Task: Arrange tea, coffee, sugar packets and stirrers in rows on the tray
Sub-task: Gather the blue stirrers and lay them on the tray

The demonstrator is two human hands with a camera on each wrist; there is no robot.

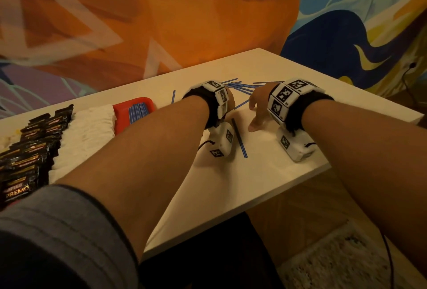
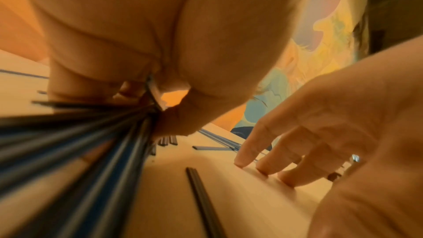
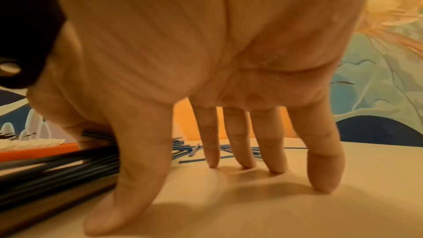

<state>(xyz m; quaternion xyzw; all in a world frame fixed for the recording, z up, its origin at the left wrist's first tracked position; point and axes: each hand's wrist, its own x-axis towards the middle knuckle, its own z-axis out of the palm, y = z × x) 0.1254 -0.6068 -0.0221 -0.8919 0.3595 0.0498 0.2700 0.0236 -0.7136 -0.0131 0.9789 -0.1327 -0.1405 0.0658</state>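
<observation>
Already lined along the far left of the white surface [image 1: 265, 180], my rows of black-and-gold coffee sachets [image 1: 30, 150] and white paper sugar packets [image 1: 92, 127] lie side by side. Next to them the red plastic tray [image 1: 120, 117] holds thin blue plastic stirrers [image 1: 138, 112] packed parallel, long axes running away from me.

My left hand [image 2: 160, 42] is curled tightly around a bundle of blue stirrers [image 2: 80, 142]; the wrist view shows them fanning back from the pinch toward the camera, roughly level with the surface. One loose dark-blue stirrer [image 1: 239, 138] lies just right of that wrist, its long axis running from near me away toward the wall.

My right hand [image 3: 206, 61] holds nothing: its fingers [image 3: 242, 142] are spread and straight, tips pressing the surface. Beyond them a scattered heap of blue stirrers [image 1: 240, 86] points every which way.

I judge the stirrer-gathering step under way, with tea not visible. The next move likely calls for sweeping strays into the bundle, squaring the ends, then laying them parallel in the tray.
</observation>
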